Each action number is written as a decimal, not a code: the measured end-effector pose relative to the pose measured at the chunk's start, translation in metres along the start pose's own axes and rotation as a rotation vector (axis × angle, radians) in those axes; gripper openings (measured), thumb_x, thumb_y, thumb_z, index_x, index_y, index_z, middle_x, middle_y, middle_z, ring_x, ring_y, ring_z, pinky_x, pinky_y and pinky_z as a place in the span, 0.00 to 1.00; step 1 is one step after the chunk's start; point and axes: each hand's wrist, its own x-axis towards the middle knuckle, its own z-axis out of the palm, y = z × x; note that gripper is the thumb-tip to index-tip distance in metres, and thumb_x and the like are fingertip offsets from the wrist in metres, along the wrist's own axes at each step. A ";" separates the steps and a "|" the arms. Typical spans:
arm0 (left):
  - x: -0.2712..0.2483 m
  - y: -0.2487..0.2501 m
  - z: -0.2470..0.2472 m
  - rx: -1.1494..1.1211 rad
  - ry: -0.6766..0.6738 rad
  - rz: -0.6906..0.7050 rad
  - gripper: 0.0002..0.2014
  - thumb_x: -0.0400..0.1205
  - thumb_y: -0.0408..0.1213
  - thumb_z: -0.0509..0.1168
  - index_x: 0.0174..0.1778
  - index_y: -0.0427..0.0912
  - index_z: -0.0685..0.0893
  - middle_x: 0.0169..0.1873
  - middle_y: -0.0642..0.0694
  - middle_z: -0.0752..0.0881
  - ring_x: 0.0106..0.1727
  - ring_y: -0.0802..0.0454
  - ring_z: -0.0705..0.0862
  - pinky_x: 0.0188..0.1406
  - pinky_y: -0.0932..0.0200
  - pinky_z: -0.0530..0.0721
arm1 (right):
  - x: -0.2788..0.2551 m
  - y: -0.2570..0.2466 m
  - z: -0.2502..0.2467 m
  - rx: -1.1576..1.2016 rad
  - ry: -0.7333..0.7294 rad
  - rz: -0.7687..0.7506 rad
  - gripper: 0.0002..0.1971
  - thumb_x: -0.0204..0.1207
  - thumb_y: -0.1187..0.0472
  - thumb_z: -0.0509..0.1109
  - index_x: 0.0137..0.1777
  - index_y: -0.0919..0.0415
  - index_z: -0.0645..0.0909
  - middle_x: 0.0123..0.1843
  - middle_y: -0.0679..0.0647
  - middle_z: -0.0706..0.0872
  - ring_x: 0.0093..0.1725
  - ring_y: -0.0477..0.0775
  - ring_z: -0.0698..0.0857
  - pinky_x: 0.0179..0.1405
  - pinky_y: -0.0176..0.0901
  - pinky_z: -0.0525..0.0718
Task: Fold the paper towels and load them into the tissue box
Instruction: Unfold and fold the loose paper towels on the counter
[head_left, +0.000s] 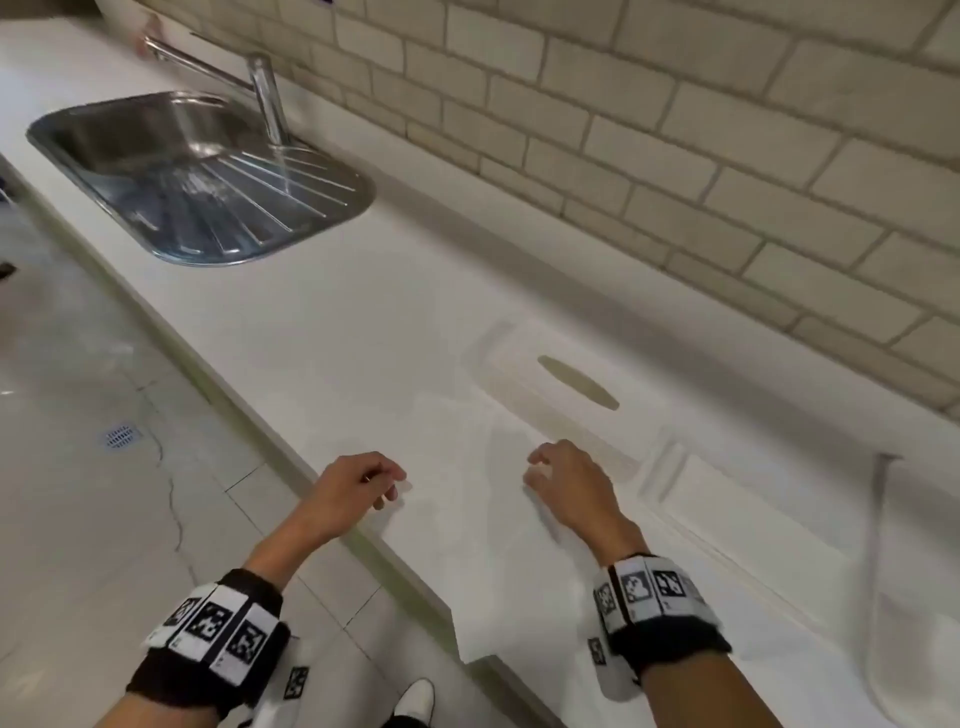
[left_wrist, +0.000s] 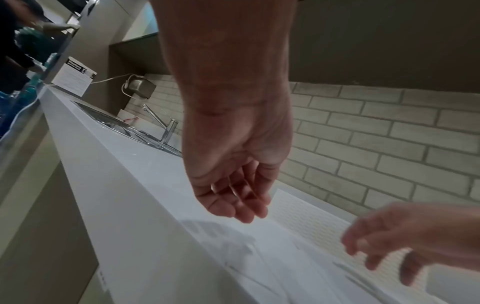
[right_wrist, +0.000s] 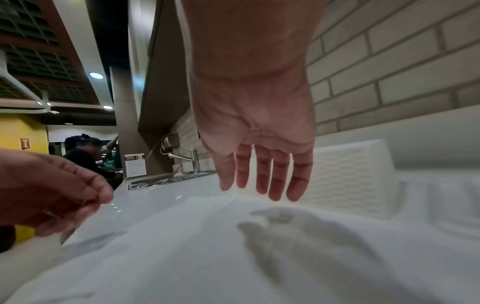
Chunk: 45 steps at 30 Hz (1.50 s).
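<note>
A white paper towel (head_left: 483, 545) lies spread on the white counter, its near end hanging over the front edge. Behind it stands the white tissue box (head_left: 519, 358), with an oval slot in its top and textured sides (right_wrist: 350, 174). My left hand (head_left: 389, 488) hovers at the towel's left edge, fingers loosely curled and holding nothing (left_wrist: 244, 211). My right hand (head_left: 535, 470) hovers just above the middle of the towel (right_wrist: 207, 246), in front of the box. Its fingers hang nearly straight (right_wrist: 259, 191) and cast a shadow on the sheet.
A steel sink (head_left: 197, 171) with a faucet (head_left: 265, 88) sits at the far left of the counter. A brick-tiled wall runs along the back. A flat white tray-like piece (head_left: 737, 525) lies right of the towel. A person (right_wrist: 83, 156) stands far beyond the sink.
</note>
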 end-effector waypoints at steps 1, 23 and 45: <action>0.004 -0.002 0.001 -0.014 0.016 0.013 0.11 0.85 0.29 0.59 0.50 0.41 0.87 0.41 0.43 0.90 0.38 0.51 0.84 0.33 0.70 0.76 | 0.009 -0.005 0.007 -0.007 -0.010 0.009 0.17 0.82 0.54 0.65 0.70 0.54 0.78 0.71 0.52 0.79 0.68 0.55 0.79 0.62 0.47 0.77; 0.027 0.060 0.075 -0.134 0.092 0.260 0.39 0.67 0.51 0.78 0.74 0.56 0.72 0.79 0.56 0.65 0.77 0.59 0.65 0.74 0.55 0.68 | -0.001 -0.014 -0.066 0.395 -0.110 -0.080 0.05 0.69 0.64 0.78 0.41 0.58 0.85 0.41 0.53 0.88 0.39 0.53 0.86 0.39 0.45 0.82; 0.015 0.113 0.070 -0.711 0.201 0.232 0.08 0.79 0.29 0.71 0.51 0.43 0.89 0.43 0.50 0.94 0.45 0.53 0.93 0.39 0.65 0.87 | -0.031 0.016 -0.077 1.062 0.128 0.046 0.21 0.80 0.53 0.70 0.25 0.52 0.72 0.24 0.46 0.68 0.25 0.47 0.65 0.27 0.36 0.66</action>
